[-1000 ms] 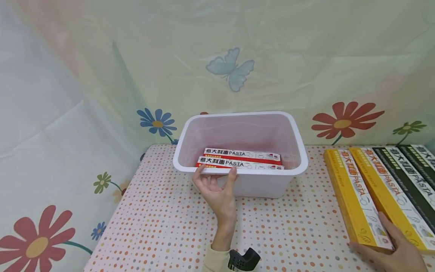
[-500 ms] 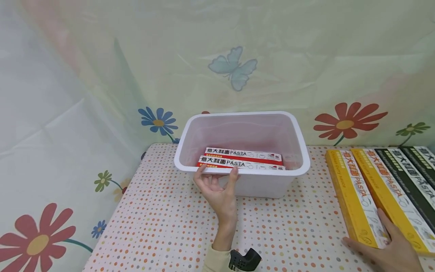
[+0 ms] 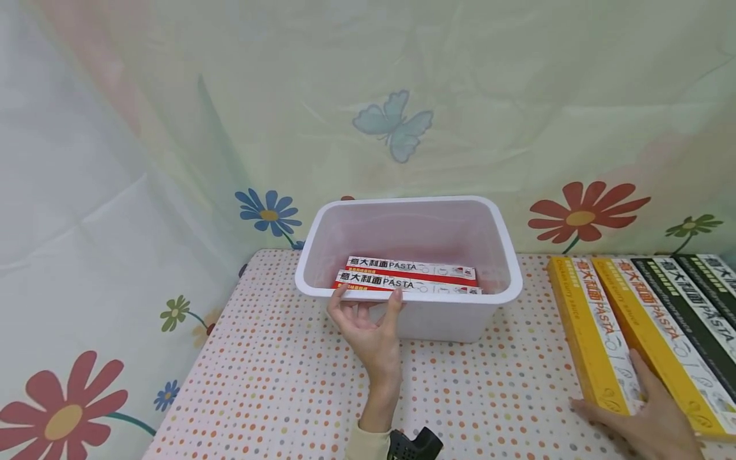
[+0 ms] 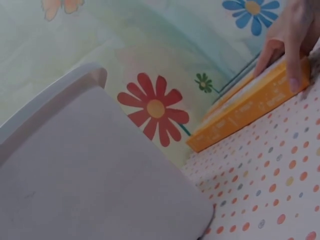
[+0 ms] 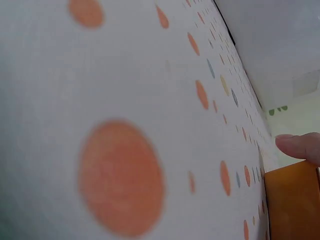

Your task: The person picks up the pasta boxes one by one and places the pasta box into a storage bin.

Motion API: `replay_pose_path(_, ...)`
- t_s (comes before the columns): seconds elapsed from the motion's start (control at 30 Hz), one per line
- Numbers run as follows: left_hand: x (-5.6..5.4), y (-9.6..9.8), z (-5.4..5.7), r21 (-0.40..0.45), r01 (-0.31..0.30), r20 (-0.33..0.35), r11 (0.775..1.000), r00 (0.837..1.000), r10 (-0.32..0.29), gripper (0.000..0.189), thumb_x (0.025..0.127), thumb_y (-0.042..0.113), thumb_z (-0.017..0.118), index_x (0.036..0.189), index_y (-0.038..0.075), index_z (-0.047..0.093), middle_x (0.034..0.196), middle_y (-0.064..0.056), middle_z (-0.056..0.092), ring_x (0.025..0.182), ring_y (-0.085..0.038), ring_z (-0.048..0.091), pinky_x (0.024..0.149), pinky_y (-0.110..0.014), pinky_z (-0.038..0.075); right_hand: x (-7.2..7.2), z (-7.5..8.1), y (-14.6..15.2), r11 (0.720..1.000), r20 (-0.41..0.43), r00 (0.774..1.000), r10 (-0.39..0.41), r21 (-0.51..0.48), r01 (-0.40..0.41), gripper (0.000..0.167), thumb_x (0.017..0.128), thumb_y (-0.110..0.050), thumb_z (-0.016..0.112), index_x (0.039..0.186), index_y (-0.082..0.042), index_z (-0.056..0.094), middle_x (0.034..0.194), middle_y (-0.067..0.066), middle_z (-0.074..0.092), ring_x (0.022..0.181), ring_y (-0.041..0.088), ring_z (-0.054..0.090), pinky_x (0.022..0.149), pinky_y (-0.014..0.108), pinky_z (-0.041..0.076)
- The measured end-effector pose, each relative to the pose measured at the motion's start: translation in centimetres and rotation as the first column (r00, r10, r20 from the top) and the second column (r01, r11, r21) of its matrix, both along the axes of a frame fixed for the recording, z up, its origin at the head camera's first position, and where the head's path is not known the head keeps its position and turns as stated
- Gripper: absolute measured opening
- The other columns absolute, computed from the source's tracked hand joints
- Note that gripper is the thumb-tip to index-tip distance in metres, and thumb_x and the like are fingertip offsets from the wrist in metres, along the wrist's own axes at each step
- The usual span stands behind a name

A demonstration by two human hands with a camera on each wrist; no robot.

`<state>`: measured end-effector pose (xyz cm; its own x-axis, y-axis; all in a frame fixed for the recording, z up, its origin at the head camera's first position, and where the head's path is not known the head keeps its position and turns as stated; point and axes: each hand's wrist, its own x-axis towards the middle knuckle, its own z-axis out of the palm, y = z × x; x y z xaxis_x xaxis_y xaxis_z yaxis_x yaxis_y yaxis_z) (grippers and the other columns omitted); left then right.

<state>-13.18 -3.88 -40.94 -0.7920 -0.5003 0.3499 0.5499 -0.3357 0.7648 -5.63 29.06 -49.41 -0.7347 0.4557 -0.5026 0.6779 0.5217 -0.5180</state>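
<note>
With my left hand (image 3: 370, 342) I hold the near rim of a white plastic bin (image 3: 448, 316), thumb and fingers hooked at its edge. Inside the bin lie two red-and-white pasta boxes (image 3: 411, 280), side by side. Over on the right, my right hand (image 3: 646, 412) grips the near end of a yellow-and-white pasta box (image 3: 581, 332), with the thumb toward its left side and fingers over the top. The left wrist view shows this yellow box (image 4: 245, 112) lying on the table. In the right wrist view, a fingertip (image 5: 295, 146) shows above the box's corner (image 5: 292, 200).
To the right of the gripped box lie another yellow pasta box (image 3: 644, 326) and two dark green pasta boxes (image 3: 692, 313), in a row. Dotted cloth covers the table (image 3: 276, 383). A flower-printed curtain (image 3: 460, 128) hangs behind the bin.
My right hand has shifted a little left and farther along the yellow box from its near end. The left hand and the bin stay put; the head view tilts slightly.
</note>
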Motion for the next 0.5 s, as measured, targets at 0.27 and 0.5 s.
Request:
replay_pose_path(0.27,-0.02,0.13,0.37,0.023,-0.013,0.023,1.000,1.000,0.012,0.083,0.085,-0.004,0.083,0.146,0.007,0.027,0.147,-0.019,0.044,0.117,-0.036,0.059,0.084,-0.051,0.068,0.29,0.60,-0.82,1.000,-0.027,1.000,-0.003,0.008,0.004,0.151,0.073,-0.062,0.090,0.159,-0.007,-0.022,0.165,0.037,-0.007,0.130,0.062,0.021,0.112,0.083,0.029)
replay_pose_path(0.5,0.00,0.22,0.46,0.025,-0.018,0.027,1.000,0.999,0.017,0.083,0.085,-0.003,0.083,0.145,0.007,0.027,0.148,-0.023,0.042,0.116,-0.036,0.059,0.083,-0.051,0.068,0.32,0.71,-0.96,1.000,-0.034,0.999,-0.006,0.005,0.006,0.149,0.075,-0.059,0.090,0.159,-0.007,-0.022,0.164,0.037,-0.006,0.130,0.062,0.020,0.112,0.083,0.028)
